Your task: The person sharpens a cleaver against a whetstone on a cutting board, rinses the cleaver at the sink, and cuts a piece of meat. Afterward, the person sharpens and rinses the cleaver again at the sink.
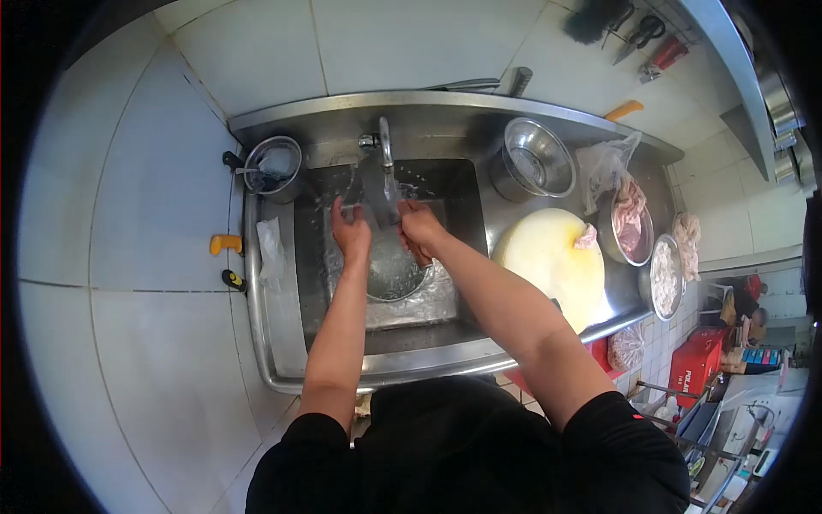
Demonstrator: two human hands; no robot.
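Observation:
My right hand [419,226] is closed around the brown wooden handle [419,253] of a cleaver. Its broad grey blade [379,195] points up and away under the tap [385,146], blurred by running water. To the left of the blade is my left hand [351,230], fingers apart and wet, holding nothing that I can see. Both hands are over the steel sink [312,283], where water splashes around. Below them a round metal bowl [396,295] sits in the basin, partly hidden by my hands and the spray.
A metal pot [274,188] stands left of the basin. On the right are stacked steel bowls [539,158], a thick round cutting board [544,257], a bowl of raw meat [629,224] and a bowl of pale pieces [664,278]. A red crate [695,364] stands beyond.

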